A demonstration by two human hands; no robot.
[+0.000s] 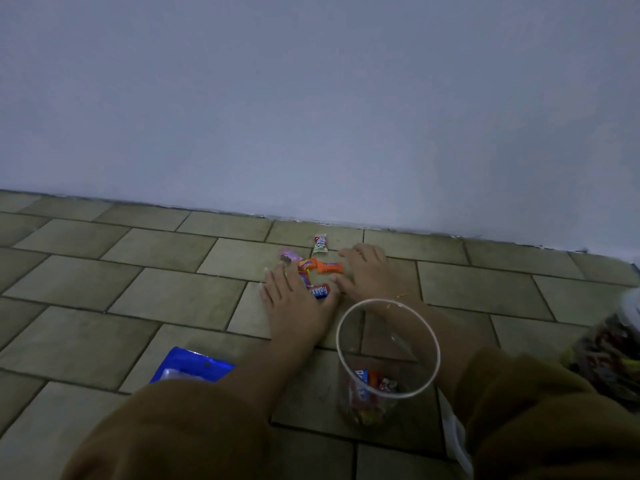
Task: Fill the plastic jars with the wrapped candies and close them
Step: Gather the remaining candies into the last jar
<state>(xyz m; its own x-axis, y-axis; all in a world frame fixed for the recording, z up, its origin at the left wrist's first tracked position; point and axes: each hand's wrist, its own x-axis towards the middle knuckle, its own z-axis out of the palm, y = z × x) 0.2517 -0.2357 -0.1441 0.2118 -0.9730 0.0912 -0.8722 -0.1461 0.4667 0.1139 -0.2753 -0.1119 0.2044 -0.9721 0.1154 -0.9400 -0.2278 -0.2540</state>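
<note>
- Left hand [291,299] lay flat on the tiled floor [138,299], fingers straight and spread, pointing away toward the wall [311,98]; thumb side touched the blue "Relax" candy [320,291]; nothing gripped.
- Right hand [367,271] also flat, palm down, fingers straight and angled left toward the candies; held nothing, index finger just beside the orange candy [330,267].
- Loose wrapped candies between the hands, about six countable: two orange, one blue "Relax", one more blue partly under the left fingers, one pink [287,255], one white-green [320,244].
- Orange candy's long axis ran left-right; white-green one's long axis pointed toward the wall; "Relax" one lay roughly left-right, slightly tilted.
- One clear plastic jar [388,348] stood upright and open, near side of the hands, between the forearms; mouth up, no lid on it.
- Jar held a few candies at the bottom; count could not be told.
- Second jar [609,355] at right edge, full of candies, blurred; whether closed could not be told.
- Blue packet [194,365] on floor beside the left forearm.
- Brown sleeves [173,427] covered both arms.
</note>
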